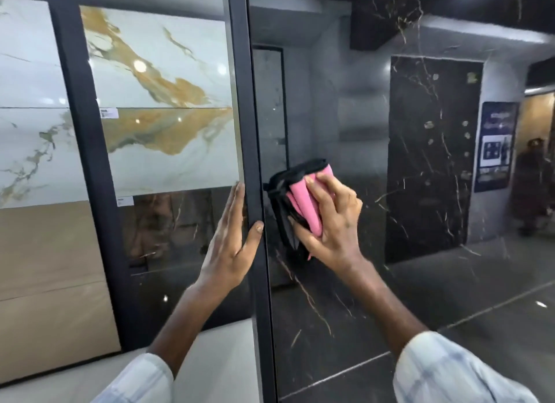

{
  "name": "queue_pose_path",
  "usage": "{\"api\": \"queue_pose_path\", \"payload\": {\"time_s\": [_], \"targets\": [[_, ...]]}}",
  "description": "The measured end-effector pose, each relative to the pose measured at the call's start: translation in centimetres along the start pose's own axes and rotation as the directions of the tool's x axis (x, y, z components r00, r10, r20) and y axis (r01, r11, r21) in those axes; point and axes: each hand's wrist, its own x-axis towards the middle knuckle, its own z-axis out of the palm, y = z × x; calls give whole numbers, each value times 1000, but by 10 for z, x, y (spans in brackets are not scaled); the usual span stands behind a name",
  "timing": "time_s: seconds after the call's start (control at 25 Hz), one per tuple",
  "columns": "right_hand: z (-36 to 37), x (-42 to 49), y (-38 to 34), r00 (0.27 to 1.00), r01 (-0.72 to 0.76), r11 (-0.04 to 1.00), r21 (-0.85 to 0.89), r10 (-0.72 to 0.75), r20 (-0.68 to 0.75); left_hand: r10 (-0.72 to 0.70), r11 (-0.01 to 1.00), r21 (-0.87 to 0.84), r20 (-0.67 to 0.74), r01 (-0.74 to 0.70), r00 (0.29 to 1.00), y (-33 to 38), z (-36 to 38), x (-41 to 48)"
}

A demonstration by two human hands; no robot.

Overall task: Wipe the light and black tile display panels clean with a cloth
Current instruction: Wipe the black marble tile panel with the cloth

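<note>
A glossy black tile panel (pixel 345 282) with thin pale veins fills the right half of the view. My right hand (pixel 327 222) presses a folded pink and black cloth (pixel 297 198) against it at mid height, fingers curled round the cloth. A dark metal frame edge (pixel 252 132) runs top to bottom at the centre. My left hand (pixel 231 243) holds that frame, fingers flat on its left side and thumb on its front. Left of the frame stands a light marble-look tile panel (pixel 168 102) with orange-brown veining.
Further light and beige tile panels (pixel 45 252) stand at the far left behind another dark post (pixel 81 132). The black panel mirrors the showroom, a blue poster (pixel 495 144) and a person (pixel 531 186) at the far right. Pale floor (pixel 210 357) lies below.
</note>
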Motion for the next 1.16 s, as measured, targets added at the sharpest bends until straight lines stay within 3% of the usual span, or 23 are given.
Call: {"api": "queue_pose_path", "payload": {"time_s": [0.2,0.32,0.44,0.68,0.92,1.04,1.16], "targets": [[-14,-151,-28,943,-278,960,27,267,198,-64,996,-61,122,72,990,-15,12,-62],[-24,-203,-46,842,-532,835,141,504,192,-69,997,-33,132,74,989,-17,22,-96],[-37,-234,-55,747,-664,714,220,635,197,-59,998,18,130,57,990,-22,31,-130],[-62,-252,-55,683,-731,636,248,682,261,-7,990,139,142,-12,990,-22,36,-174],[-75,-269,-36,656,-755,592,283,681,324,-144,967,224,70,125,987,-5,57,-210],[-77,-285,-29,626,-778,561,284,656,421,-309,929,224,36,294,950,11,79,-234],[-75,-302,-26,661,-741,606,289,584,471,-365,902,257,24,347,931,22,90,-258]]}}
